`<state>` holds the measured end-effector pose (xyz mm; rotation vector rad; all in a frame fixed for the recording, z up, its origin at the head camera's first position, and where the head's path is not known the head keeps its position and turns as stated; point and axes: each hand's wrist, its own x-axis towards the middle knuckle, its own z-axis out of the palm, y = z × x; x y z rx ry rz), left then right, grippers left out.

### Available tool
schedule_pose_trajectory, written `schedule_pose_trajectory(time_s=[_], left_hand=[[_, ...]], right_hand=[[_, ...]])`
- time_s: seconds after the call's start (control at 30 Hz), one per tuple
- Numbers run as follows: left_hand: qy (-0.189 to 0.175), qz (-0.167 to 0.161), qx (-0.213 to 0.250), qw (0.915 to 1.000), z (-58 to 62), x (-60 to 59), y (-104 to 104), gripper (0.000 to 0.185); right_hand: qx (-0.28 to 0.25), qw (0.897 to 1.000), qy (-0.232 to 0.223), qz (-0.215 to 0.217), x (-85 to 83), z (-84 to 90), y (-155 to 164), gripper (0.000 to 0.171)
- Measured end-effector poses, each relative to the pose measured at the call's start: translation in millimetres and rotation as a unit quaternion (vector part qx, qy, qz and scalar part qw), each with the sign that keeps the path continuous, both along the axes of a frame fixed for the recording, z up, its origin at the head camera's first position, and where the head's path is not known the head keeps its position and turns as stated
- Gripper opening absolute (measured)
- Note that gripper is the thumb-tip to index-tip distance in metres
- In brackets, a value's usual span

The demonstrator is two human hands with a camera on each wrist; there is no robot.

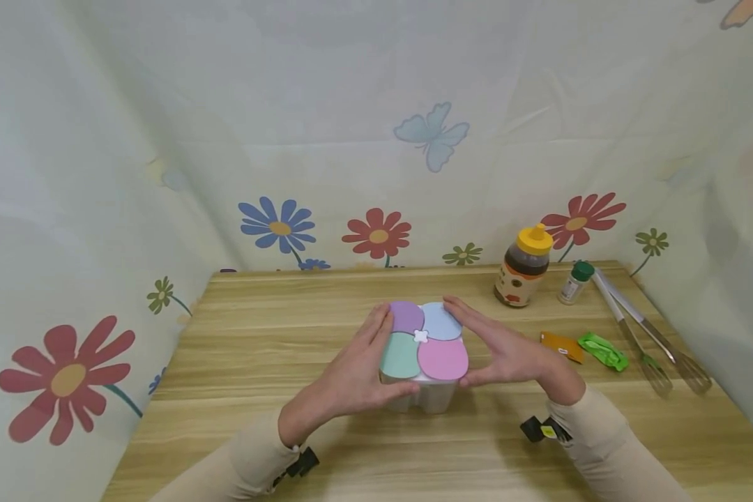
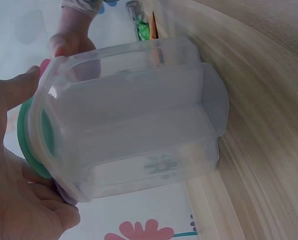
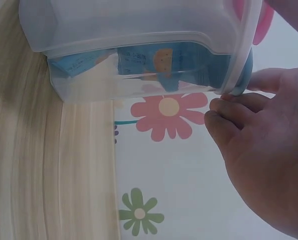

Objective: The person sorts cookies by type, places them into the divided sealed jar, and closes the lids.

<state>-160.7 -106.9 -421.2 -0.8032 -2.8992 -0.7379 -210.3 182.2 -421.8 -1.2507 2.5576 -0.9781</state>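
Wooden table [image 1: 257, 335]: bottle [image 1: 519, 272], shaker [image 1: 574, 284], packets [image 1: 604, 351] right of container [image 1: 440, 359] between hands [image 1: 358, 366].

The container [image 1: 442, 359] stands on the counter [image 1: 270, 335] between the left fingers [image 1: 376, 328] and right fingers [image 1: 472, 317], packets [image 3: 163, 57] in its rear right compartment. Rightward and behind stand a bottle [image 1: 518, 274], then a shaker [image 1: 574, 284]; two sachets [image 1: 604, 351] lie before the shaker, left of two utensils [image 1: 657, 337].

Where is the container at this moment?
In the head view, the container is on the table, below and slightly right of the picture's centre, between the left hand and right hand; the jar stands farther back to its right.
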Motion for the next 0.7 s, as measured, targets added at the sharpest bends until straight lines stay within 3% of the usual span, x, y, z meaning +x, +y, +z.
schedule_pose_trajectory(time_s=[0.5, 0.7], left_hand=[[0.066, -0.04, -0.003, 0.997, 10.8, 1.4, 3.0, 0.097], [0.13, -0.074, 0.036, 0.9881, 12.7, -1.8, 9.5, 0.086]], right_hand=[[-0.009, 0.999, -0.002, -0.037, 6.6, -0.4, 11.2, 0.109], [-0.02, 0.997, 0.015, -0.076, 4.3, -5.7, 18.6, 0.09]])
